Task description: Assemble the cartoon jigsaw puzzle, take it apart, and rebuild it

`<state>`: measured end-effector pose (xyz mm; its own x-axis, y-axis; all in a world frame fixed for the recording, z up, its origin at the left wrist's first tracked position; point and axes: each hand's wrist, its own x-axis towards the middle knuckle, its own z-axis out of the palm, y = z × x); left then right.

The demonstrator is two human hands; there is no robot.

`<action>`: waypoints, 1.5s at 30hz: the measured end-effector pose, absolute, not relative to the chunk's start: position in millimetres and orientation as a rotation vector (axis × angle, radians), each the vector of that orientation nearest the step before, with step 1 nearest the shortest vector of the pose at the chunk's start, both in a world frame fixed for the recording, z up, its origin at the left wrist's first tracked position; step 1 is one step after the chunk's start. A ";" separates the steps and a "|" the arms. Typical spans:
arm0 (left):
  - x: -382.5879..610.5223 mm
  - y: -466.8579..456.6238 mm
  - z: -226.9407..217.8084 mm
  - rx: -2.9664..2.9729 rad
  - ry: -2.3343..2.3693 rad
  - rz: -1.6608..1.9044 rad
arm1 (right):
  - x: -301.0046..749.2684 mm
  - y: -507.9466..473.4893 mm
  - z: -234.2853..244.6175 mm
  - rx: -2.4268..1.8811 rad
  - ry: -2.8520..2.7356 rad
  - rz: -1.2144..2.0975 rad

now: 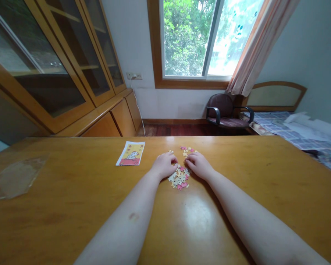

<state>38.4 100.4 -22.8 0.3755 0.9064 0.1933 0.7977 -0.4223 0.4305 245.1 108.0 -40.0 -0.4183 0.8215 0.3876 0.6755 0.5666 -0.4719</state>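
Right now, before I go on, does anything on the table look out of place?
The jigsaw pieces lie loose in a heap between the left hand and right hand, with a smaller scatter beyond them, looking spilled. A clear plastic bag lies apart on the table at left.

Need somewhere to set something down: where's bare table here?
The wooden table is bare between the picture card and the clear plastic sheet, and right of the right hand. It is crowded at the jigsaw pieces, against the left hand.
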 end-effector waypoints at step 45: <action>43.8 104.4 -24.7 2.166 1.148 0.802 | 242.4 101.1 -32.5 -0.933 -2.114 0.274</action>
